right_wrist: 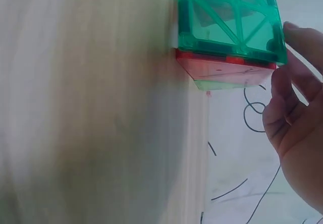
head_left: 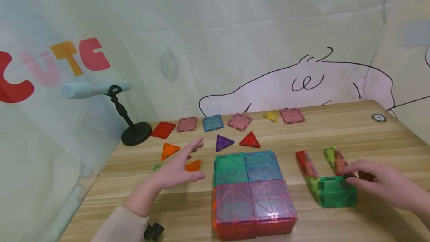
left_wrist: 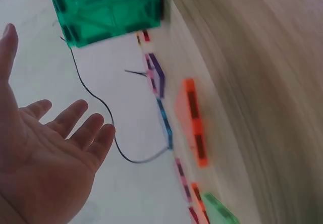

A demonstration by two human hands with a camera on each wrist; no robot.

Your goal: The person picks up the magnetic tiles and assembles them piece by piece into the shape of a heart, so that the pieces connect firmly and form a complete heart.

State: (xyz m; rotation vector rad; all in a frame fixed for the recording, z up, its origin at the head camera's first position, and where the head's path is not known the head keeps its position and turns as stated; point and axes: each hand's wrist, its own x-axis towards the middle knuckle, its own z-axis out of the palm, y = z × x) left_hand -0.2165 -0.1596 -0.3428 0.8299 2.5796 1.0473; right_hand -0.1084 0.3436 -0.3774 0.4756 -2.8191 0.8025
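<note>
My left hand (head_left: 179, 171) hovers over the table, fingers spread and holding nothing; its palm (left_wrist: 45, 158) shows in the left wrist view. Just right of it stands a low box of magnetic tiles (head_left: 231, 201), with green, blue and pink tiles on top and red and orange sides. On the right, my right hand (head_left: 383, 182) pinches the upper right corner of a smaller magnetic tile frame (head_left: 337, 193). This frame has a green front wall and red and light green sides, and is open at the top and back. In the right wrist view, fingertips (right_wrist: 290, 30) meet the edge of the green tile (right_wrist: 227, 17).
Loose square tiles, among them a blue one (head_left: 212, 123), line the table's back edge. Triangles lie nearer, including a purple one (head_left: 224, 143) and a red one (head_left: 250, 140). A black stand (head_left: 136, 133) is at the back left, a round chip (head_left: 379, 117) at the back right.
</note>
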